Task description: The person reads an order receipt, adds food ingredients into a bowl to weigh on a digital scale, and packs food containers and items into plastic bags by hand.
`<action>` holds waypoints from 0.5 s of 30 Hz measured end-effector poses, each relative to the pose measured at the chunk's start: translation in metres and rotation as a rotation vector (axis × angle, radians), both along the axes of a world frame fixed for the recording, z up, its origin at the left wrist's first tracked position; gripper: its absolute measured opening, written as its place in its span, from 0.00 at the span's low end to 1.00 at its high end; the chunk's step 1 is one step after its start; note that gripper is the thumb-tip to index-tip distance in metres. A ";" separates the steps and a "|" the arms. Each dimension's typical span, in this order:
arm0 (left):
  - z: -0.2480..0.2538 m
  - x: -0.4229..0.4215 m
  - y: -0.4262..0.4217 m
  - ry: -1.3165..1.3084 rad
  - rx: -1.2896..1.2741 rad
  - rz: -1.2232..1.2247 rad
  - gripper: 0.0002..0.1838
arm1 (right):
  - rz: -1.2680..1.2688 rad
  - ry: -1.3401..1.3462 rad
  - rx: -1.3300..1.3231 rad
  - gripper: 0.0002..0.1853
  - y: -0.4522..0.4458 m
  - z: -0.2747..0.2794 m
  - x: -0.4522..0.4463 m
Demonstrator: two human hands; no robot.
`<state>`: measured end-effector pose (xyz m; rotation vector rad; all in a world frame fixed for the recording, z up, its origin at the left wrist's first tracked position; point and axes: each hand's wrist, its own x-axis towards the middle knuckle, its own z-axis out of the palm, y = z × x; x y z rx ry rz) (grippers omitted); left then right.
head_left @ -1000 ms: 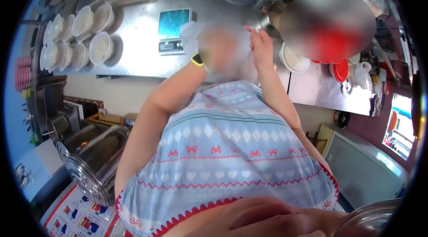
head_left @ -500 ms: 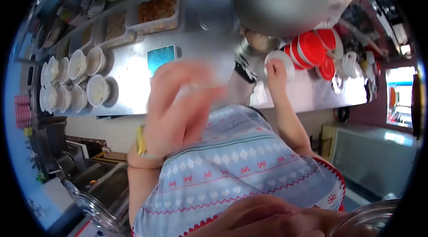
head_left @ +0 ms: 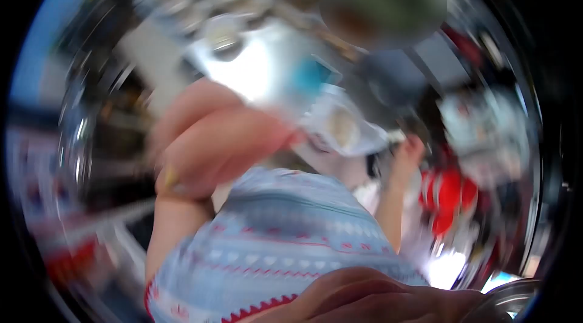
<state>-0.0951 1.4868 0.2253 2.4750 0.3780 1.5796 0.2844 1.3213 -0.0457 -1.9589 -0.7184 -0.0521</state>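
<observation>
Motion blur smears most of the head view. My left hand (head_left: 225, 141), large in the foreground and with a yellow band at its wrist, has its fingers drawn together. Its fingertips meet the left edge of a translucent white thing that looks like a plastic bag (head_left: 322, 116). A pale beige round shape (head_left: 342, 127) shows in or through it. My right hand (head_left: 410, 148), farther off, is curled close to the bag's right corner. What either hand grips, if anything, is too blurred to make out.
Several white bowls (head_left: 223, 34) stand on the shiny metal counter (head_left: 243, 71) at the upper left. A blue flat thing (head_left: 311, 75) lies beyond the bag. Red-lidded tubs (head_left: 449, 192) are at the right, below a pale plastic bundle (head_left: 486, 122).
The view has swung and tilted, so the bowls sit higher and the red lids lower. My right hand no longer shows on the white lid. My left hand's fingers have drawn closer together.
</observation>
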 end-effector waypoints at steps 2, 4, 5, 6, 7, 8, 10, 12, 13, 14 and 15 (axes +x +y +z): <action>-0.016 -0.037 0.007 0.243 -0.049 0.155 0.08 | 0.027 0.258 0.058 0.12 0.009 0.019 -0.016; -0.063 -0.074 0.006 0.067 -0.208 0.400 0.06 | 0.113 0.357 0.037 0.13 0.010 0.022 -0.024; -0.075 -0.093 0.004 0.008 -0.329 0.443 0.10 | 0.179 0.236 0.135 0.12 0.010 0.009 -0.017; -0.081 -0.115 0.000 0.086 -0.353 0.564 0.10 | 0.192 0.258 0.147 0.11 0.014 0.013 -0.023; -0.086 -0.140 -0.006 0.119 -0.323 0.680 0.10 | 0.224 0.298 0.121 0.11 0.015 0.024 -0.040; -0.095 -0.186 -0.019 0.144 -0.295 0.799 0.09 | 0.271 0.312 0.169 0.09 0.030 0.034 -0.085; -0.104 -0.241 -0.049 0.144 -0.251 1.142 0.09 | 0.415 0.363 0.100 0.10 0.053 0.020 -0.113; -0.094 -0.306 -0.087 0.185 -0.192 1.449 0.09 | 0.539 0.443 0.065 0.10 0.077 0.041 -0.171; -0.088 -0.337 -0.109 0.185 -0.055 1.598 0.09 | 0.609 0.512 0.030 0.10 0.087 0.055 -0.207; -0.081 -0.371 -0.134 0.181 -0.044 1.713 0.10 | 0.648 0.526 0.026 0.13 0.093 0.063 -0.240; -0.107 -0.328 -0.124 0.258 -0.038 1.836 0.10 | 0.736 0.612 0.074 0.14 0.140 -0.028 -0.192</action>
